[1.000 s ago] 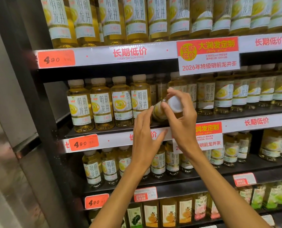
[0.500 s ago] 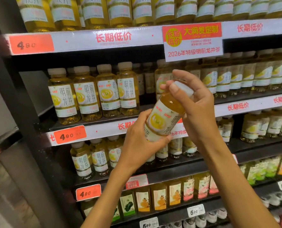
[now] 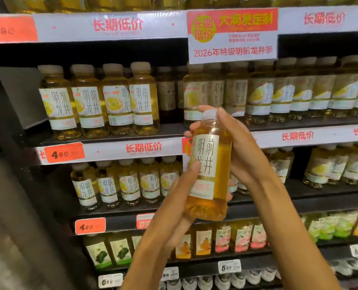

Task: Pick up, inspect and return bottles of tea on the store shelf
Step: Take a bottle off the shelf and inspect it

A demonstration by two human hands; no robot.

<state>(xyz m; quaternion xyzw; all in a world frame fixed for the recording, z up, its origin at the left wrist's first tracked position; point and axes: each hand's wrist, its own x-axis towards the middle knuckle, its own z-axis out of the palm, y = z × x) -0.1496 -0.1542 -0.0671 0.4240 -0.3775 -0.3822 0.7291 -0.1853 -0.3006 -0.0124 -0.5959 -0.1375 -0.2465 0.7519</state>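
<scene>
The bottle of tea (image 3: 210, 170) stands nearly upright in front of us, held off the shelf between both hands, its label facing us. Our left hand (image 3: 173, 210) cups the lower body, fingers wrapped round the base with the thumb pressed on the label; our right hand (image 3: 236, 149) grasps the upper half, fingertips (image 3: 223, 114) hooked by the white cap (image 3: 209, 114). To inspect well, we judge it best to keep the left hand as the support and turn the bottle slowly with the right, bringing each side of the label round without loosening the base. Behind it, the gap in the row (image 3: 169, 97) on the middle shelf (image 3: 115, 136) looks like where it belongs. Our thumb covers part of the label, and the small print below the large characters is too blurred to read. The back of the bottle is hidden. The far bottles on the right (image 3: 320, 91) are smeared, and the top shelf's bottles are cut off.
</scene>
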